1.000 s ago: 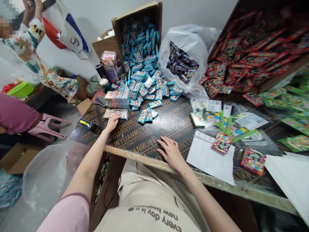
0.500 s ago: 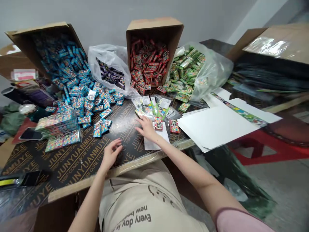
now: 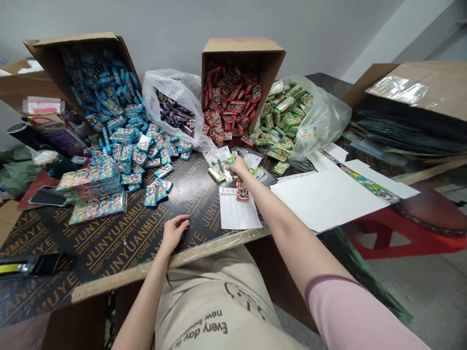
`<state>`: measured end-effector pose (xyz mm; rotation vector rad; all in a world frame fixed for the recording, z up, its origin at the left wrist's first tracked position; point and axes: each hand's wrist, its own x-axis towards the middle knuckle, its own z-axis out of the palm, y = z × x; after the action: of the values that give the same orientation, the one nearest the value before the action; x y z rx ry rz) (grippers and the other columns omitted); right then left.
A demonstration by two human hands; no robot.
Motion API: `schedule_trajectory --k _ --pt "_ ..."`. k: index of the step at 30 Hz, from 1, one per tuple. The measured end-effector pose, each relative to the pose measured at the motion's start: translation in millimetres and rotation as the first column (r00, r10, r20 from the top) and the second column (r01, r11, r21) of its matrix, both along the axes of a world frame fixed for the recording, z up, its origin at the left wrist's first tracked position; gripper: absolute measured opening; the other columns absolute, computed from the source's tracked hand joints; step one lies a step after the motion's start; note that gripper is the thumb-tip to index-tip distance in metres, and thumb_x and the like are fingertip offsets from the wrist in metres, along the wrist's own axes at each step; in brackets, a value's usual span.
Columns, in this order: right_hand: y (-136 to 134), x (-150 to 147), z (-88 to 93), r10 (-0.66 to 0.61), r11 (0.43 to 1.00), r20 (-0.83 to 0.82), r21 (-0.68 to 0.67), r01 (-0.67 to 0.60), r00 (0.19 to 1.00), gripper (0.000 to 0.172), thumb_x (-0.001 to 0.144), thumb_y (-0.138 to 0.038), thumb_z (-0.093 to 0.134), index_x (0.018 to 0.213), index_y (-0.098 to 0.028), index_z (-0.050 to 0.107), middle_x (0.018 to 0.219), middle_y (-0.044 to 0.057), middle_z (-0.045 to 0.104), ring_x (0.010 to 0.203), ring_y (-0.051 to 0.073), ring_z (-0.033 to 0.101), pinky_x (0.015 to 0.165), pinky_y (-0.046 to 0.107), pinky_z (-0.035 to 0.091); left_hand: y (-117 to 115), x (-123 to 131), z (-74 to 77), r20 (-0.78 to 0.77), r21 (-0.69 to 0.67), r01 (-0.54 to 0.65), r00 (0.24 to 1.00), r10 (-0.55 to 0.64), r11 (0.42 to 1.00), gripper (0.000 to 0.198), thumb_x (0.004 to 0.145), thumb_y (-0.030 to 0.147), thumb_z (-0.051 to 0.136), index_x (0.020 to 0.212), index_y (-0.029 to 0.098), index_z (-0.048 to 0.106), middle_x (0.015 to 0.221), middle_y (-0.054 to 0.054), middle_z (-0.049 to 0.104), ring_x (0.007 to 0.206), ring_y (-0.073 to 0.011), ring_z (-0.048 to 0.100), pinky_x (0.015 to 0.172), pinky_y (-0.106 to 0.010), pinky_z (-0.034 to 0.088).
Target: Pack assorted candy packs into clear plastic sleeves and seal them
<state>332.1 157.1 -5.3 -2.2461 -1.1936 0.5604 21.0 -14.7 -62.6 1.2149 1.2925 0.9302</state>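
Observation:
My right hand (image 3: 239, 166) reaches over the loose clear plastic bags and printed cards (image 3: 253, 159) in the middle of the table. Its fingers are bent and drawn together; what lies between them is hidden. Just left of the fingertips lies a small green and white box (image 3: 217, 173). Below the hand, a small red box (image 3: 242, 190) rests on a white sheet of paper (image 3: 239, 214). My left hand (image 3: 175, 232) rests by the table's front edge, loosely curled with thumb and fingers apart, holding nothing. Three small blue boxes (image 3: 156, 192) lie up and left of it.
Blue boxes (image 3: 124, 126) spill from a carton at left. A bag of purple boxes (image 3: 175, 114), a carton of red boxes (image 3: 231, 107) and a bag of green boxes (image 3: 288, 109) stand behind. Stacked wrapped packs (image 3: 91, 182) sit left; white sheets (image 3: 328, 194) lie right.
My right hand has moved right and away from me, with its fingers drawn in. My left hand has shifted slightly, and its fingers are more curled. The view has shifted a little.

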Motion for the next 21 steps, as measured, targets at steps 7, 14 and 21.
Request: schedule_trajectory --k 7,14,21 --pt "-13.0 1.3 55.1 -0.16 0.897 -0.329 0.345 0.276 0.931 0.016 0.089 -0.031 0.046 0.089 -0.016 0.053 0.106 0.012 0.065 0.1 0.019 0.059 0.077 0.028 0.049 -2.7 0.4 1.8 0.014 0.033 -0.045 0.999 0.044 0.998 0.045 0.068 0.049 0.073 0.095 0.013 0.073 0.089 -0.011 0.075 0.072 -0.0219 0.071 0.064 -0.032 0.057" --pt "-131.3 -82.6 66.5 0.249 0.968 -0.872 0.213 -0.131 0.422 0.02 0.072 -0.029 0.072 0.069 -0.018 0.055 0.058 -0.003 0.06 0.039 0.005 0.042 0.039 0.017 0.038 -17.5 8.6 58.8 -0.052 0.647 -0.03 0.995 0.083 0.762 0.127 0.054 0.056 0.085 0.153 0.029 0.011 0.159 -0.018 0.02 0.141 -0.0359 0.034 0.111 -0.052 0.036" --pt "-219.1 -137.0 44.8 0.087 0.671 -0.973 0.215 -0.71 -0.212 0.04 0.079 -0.053 0.064 0.069 -0.016 0.057 0.042 -0.007 0.05 0.026 0.003 0.025 0.03 0.018 0.024 -26.8 8.5 113.2 -0.46 0.871 0.433 0.885 0.074 0.233 0.125 0.058 0.066 0.076 0.153 0.029 0.005 0.151 -0.018 0.03 0.143 -0.0397 0.027 0.115 -0.062 0.018"
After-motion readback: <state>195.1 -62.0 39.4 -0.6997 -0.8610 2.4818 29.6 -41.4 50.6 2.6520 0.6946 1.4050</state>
